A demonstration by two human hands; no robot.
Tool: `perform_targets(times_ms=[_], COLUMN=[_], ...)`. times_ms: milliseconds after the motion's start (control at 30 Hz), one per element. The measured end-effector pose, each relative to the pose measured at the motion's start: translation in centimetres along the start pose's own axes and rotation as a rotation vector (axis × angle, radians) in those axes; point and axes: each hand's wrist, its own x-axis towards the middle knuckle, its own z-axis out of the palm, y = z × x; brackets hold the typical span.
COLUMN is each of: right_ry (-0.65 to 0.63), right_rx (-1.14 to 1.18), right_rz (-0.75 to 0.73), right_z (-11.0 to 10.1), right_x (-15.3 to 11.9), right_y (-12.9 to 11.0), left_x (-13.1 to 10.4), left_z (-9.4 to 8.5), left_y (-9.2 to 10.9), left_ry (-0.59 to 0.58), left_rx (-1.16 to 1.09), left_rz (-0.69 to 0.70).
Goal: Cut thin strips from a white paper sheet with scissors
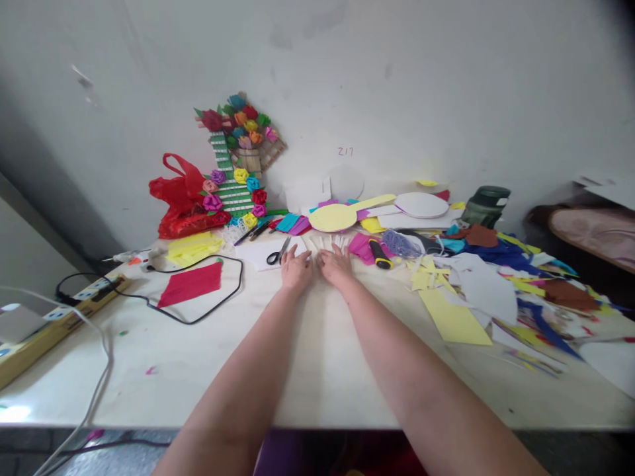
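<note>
Both arms reach forward over the white table (327, 357). My left hand (296, 268) rests with fingers spread beside black-handled scissors (278, 252), which lie on white paper (255, 254). Just to its right, my right hand (336, 266) lies with its fingers apart on or near thin white strips (338, 240). What the fingertips touch is too small to make out. Beyond the hands is a yellow paper oval with a handle (333, 217). A yellow and black tool (380, 254) lies right of my right hand, beside magenta paper (361, 248).
A paper-flower decoration (235, 192) and red bag (186, 198) stand at the back left. Red paper (191, 285), a black cable (241, 284) and a power strip (84, 309) lie left. Paper scraps (483, 284) and a dark green container (485, 206) are on the right.
</note>
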Motion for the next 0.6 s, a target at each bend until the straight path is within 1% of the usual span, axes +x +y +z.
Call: perform_targets(times_ms=[100,200,400,533,600], right_ry=[-0.016,-0.037,-0.048,-0.058,-0.073], right_rx=[0.005,0.015,0.021,0.002,-0.002], right_rz=[-0.019,-0.009,-0.023,-0.043,-0.050], right_z=[0.1,0.1,0.1,-0.2,-0.3], right_x=[-0.1,0.0,0.2,0.1,0.0], right_y=[0.0,0.1,0.1,-0.2,-0.2], left_x=[-0.1,0.2,1.5,2.3,2.8], left_z=[0.6,1.1,2.2,2.7,3.0], left_y=[0.0,0.1,-0.1,-0.4,-0.7], left_ry=[-0.049,-0.065,-0.017,0.037,0.044], left_rx=[0.044,0.039,0.014,-0.121,-0.180], left_rz=[0.091,0.132,0.178,0.179,0.172])
